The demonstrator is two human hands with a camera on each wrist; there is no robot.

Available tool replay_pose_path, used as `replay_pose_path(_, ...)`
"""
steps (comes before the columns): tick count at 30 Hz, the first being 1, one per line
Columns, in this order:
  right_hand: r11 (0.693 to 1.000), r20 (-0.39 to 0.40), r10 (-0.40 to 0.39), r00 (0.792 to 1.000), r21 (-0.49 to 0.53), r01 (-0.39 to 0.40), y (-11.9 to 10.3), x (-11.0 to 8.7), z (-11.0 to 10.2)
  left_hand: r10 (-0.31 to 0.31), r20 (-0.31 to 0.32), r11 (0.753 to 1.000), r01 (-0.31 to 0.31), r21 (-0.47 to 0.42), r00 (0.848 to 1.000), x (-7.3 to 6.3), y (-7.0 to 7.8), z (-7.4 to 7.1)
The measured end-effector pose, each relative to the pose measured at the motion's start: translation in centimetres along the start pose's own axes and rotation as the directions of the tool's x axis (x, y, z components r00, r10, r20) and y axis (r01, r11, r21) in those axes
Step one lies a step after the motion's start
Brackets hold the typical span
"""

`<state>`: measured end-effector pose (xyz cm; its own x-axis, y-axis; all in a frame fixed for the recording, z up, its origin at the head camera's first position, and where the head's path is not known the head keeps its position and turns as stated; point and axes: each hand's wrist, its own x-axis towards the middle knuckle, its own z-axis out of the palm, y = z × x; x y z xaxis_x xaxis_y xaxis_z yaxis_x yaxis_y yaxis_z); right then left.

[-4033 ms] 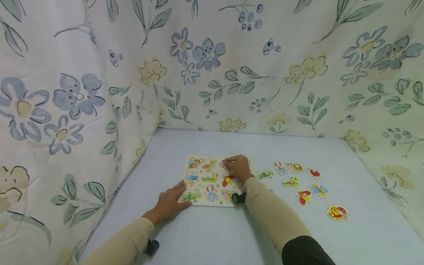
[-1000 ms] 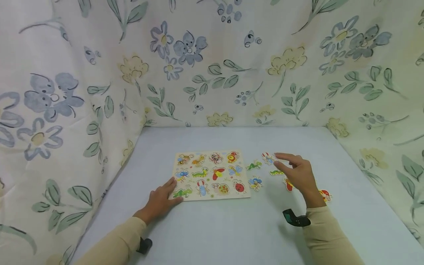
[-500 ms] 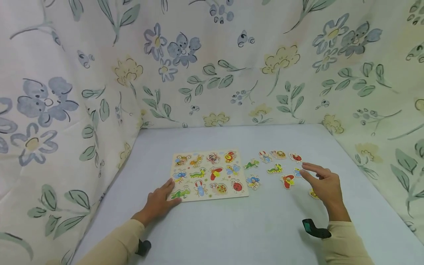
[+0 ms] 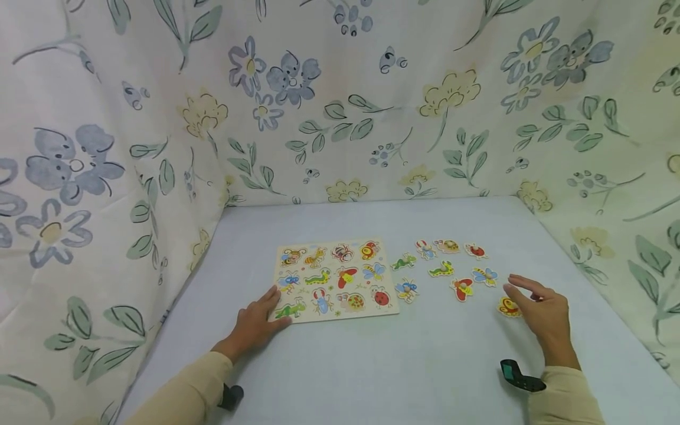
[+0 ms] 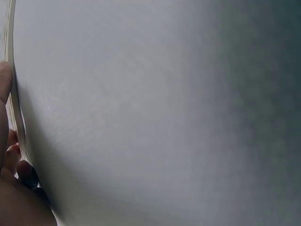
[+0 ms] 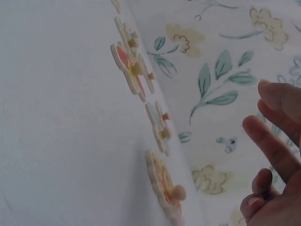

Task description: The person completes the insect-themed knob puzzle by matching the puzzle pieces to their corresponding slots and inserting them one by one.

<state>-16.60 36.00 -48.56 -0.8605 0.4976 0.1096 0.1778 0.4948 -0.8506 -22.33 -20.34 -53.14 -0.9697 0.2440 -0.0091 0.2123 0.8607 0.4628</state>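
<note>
My left hand (image 4: 252,323) rests at the near left corner of a wooden insect puzzle board (image 4: 313,317), thumb along the front edge and fingers by the left side. In the left wrist view its fingers (image 5: 5,84) meet the board's edge. My right hand (image 4: 547,321) hovers beside a yellow-and-red butterfly piece (image 4: 509,307), thumb and forefinger spread with nothing between them. That piece's round wooden knob (image 6: 178,193) faces up in the right wrist view. Nearby lie a blue-winged dragonfly piece (image 4: 485,276) and a red-winged insect piece (image 4: 462,289).
More loose knobbed pieces lie right of the board: a blue fly (image 4: 406,290), a grasshopper (image 4: 405,261), a caterpillar (image 4: 441,269), a beetle (image 4: 425,249), a snail (image 4: 447,245) and a ladybird (image 4: 475,250). Floral curtains (image 4: 340,147) border the white table (image 4: 372,372).
My right hand has left the spider in the board's top row and swung right, over the loose pieces, to the butterfly piece. My left hand stays at the board's corner. The head view has shifted.
</note>
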Motion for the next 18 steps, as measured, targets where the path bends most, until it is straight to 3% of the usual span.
replay_pose_path(9, 0.981, -0.039, 0.173, 0.984, -0.079, -0.176, 2.5, 0.2, -0.2, 0.006, 0.001, 1.000, -0.006, -0.003, 1.000, 0.1, 0.0, 0.1)
replay_pose_path(18, 0.961, 0.001, 0.217, 0.976, -0.175, -0.213, 3.7, 0.6, -0.2, -0.008, 0.008, 1.000, 0.008, 0.003, 1.000, 0.2, -0.2, 0.2)
